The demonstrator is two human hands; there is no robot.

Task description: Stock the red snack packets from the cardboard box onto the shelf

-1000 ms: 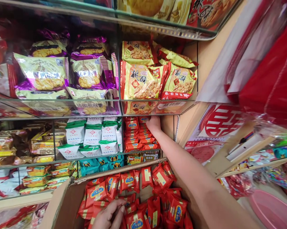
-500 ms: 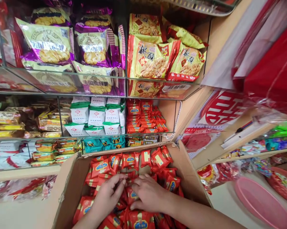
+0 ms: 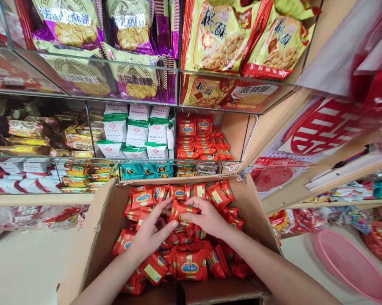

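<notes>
A brown cardboard box (image 3: pixel 97 237) in front of me holds many small red wrapped snack packets (image 3: pixel 190 266) with gold and blue labels. Above the pile, one red packet (image 3: pixel 180 212) is between my two hands. My right hand (image 3: pixel 206 217) grips its right side, with the thumb across the front. On the other side, my left hand (image 3: pixel 151 231) is curled around the packet's left edge, its thumb against the lower corner. Parts of the left fingers are hidden behind the thumb and packet.
Behind the box, glass-fronted shelves carry purple biscuit bags (image 3: pixel 132 80), yellow bags (image 3: pixel 224 38), white-green packets (image 3: pixel 137 133) and stacked red packets (image 3: pixel 195 137). At the right are a pink oval basin (image 3: pixel 346 267) and hanging red-and-white decorations (image 3: pixel 327 127).
My hands have come up from among the packets, lifting a red packet between them. The view has tilted down, so the shelves sit higher and more of the box's near side shows.
</notes>
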